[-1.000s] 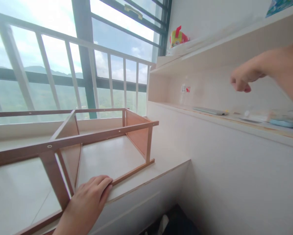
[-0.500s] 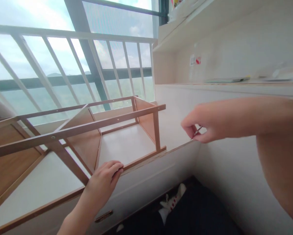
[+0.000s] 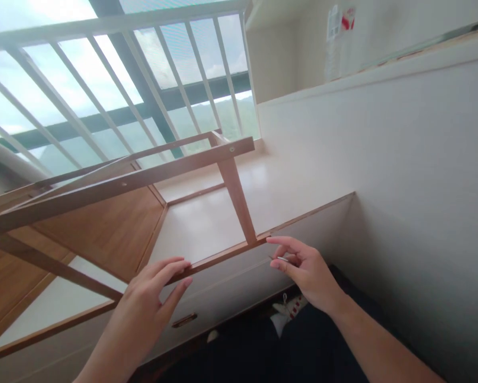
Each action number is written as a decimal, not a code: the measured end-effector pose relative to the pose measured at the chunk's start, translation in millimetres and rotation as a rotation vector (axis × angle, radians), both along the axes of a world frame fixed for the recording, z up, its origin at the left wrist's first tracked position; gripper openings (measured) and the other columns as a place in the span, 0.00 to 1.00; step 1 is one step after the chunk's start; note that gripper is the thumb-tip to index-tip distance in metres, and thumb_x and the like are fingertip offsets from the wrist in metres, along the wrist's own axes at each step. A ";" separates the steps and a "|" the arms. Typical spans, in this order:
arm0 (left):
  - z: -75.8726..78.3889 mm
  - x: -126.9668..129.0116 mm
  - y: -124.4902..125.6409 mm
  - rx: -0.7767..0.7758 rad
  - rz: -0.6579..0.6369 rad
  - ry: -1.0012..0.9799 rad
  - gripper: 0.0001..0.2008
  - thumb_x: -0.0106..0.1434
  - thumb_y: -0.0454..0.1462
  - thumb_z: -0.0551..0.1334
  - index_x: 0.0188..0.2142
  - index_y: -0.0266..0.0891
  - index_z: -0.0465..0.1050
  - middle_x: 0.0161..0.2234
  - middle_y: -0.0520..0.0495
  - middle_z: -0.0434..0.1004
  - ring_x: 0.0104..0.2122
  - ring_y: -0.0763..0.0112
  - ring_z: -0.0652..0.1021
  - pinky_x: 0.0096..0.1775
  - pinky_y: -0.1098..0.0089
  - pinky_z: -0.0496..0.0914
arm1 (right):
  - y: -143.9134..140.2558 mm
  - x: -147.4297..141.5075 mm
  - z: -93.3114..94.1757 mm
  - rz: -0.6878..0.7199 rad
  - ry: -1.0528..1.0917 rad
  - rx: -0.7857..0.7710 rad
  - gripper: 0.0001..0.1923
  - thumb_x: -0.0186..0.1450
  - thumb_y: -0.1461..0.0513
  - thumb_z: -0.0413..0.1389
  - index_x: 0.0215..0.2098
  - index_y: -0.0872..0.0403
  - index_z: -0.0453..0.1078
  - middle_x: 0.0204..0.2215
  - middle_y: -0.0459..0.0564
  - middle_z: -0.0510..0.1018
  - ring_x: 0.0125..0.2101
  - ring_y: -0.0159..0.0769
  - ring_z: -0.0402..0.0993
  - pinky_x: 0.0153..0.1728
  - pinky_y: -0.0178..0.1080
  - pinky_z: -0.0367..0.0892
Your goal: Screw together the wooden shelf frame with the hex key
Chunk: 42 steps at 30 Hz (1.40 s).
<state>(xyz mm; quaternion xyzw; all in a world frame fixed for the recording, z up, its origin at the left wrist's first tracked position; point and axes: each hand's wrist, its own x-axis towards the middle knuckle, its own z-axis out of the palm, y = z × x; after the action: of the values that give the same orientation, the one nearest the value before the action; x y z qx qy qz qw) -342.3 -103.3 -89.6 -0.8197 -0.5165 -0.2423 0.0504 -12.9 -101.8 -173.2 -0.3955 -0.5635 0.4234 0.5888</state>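
I see my left hand point(image 3: 151, 295) lying flat with fingers spread on the bottom rail of the wooden frame point(image 3: 115, 186), its grip released, only pressing. The frame lies on its side on the pale counter point(image 3: 287, 181) by the window railing point(image 3: 103, 69). My right hand point(image 3: 303, 266) is just beside the frame's lower corner, and its grip pinches a small thin metal piece point(image 3: 282, 259) between thumb and finger.
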 end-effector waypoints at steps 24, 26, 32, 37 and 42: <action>11.1 129.4 40.5 -0.245 -0.168 0.121 0.08 0.72 0.36 0.58 0.40 0.45 0.77 0.40 0.46 0.77 0.43 0.58 0.77 0.45 0.60 0.73 | 12.0 -45.8 -7.1 -0.350 0.114 0.236 0.11 0.67 0.62 0.65 0.48 0.47 0.80 0.32 0.44 0.84 0.30 0.32 0.81 0.31 0.31 0.74; 12.1 128.9 42.0 -0.258 -0.160 0.124 0.08 0.72 0.36 0.58 0.39 0.45 0.77 0.39 0.46 0.78 0.42 0.59 0.77 0.44 0.60 0.72 | 13.1 -46.6 -7.0 -0.369 0.123 0.246 0.09 0.67 0.62 0.65 0.46 0.47 0.80 0.33 0.44 0.84 0.31 0.32 0.81 0.34 0.32 0.76; 11.1 126.7 43.1 -0.261 -0.174 0.093 0.09 0.72 0.37 0.58 0.43 0.46 0.79 0.40 0.46 0.77 0.42 0.59 0.77 0.44 0.60 0.72 | 21.7 -54.0 -10.4 -0.372 0.124 0.249 0.08 0.67 0.60 0.65 0.44 0.48 0.78 0.34 0.46 0.84 0.31 0.33 0.81 0.31 0.33 0.75; 10.4 127.2 42.2 -0.268 -0.176 0.076 0.09 0.71 0.37 0.58 0.42 0.45 0.79 0.39 0.46 0.78 0.42 0.59 0.77 0.44 0.60 0.73 | 24.5 -57.0 -10.5 -0.516 -0.024 0.373 0.06 0.68 0.59 0.65 0.43 0.48 0.77 0.31 0.44 0.83 0.22 0.29 0.70 0.27 0.33 0.71; 11.3 127.1 42.5 -0.276 -0.168 0.060 0.07 0.70 0.36 0.60 0.40 0.46 0.79 0.39 0.46 0.78 0.42 0.59 0.78 0.44 0.61 0.72 | 25.6 -50.9 -9.1 -0.520 -0.076 0.365 0.09 0.69 0.59 0.64 0.48 0.48 0.78 0.26 0.42 0.79 0.21 0.29 0.67 0.26 0.33 0.69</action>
<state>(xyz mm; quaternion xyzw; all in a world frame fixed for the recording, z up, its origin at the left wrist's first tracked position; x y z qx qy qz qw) -215.2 -60.8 -78.4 -0.8661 -0.4727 -0.1478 -0.0679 -63.8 -76.3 -182.3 -0.4300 -0.5317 0.1355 0.7170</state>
